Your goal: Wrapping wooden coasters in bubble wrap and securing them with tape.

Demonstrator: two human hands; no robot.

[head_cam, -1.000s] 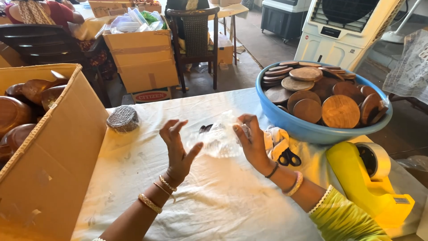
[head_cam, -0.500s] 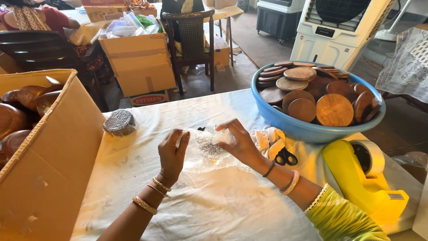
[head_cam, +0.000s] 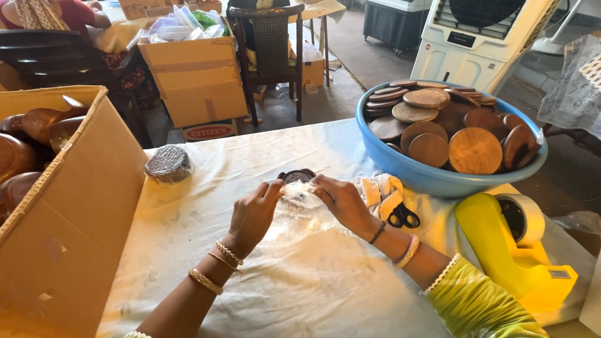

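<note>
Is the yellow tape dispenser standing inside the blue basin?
No, the yellow tape dispenser stands on the table, beside the blue basin.

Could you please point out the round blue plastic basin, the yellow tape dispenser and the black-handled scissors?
Round blue plastic basin [head_cam: 438, 178]: head view, on its bare front wall.
Yellow tape dispenser [head_cam: 510, 250]: head view, on its yellow body.
Black-handled scissors [head_cam: 404, 217]: head view, on the handle loops.

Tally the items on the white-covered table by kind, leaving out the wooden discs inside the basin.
Blue basin: 1
Yellow tape dispenser: 1
Scissors: 1
Wrapped round bundle: 1
Clear plastic wrap held by both hands: 1
Cardboard box: 1
Total: 6
</note>
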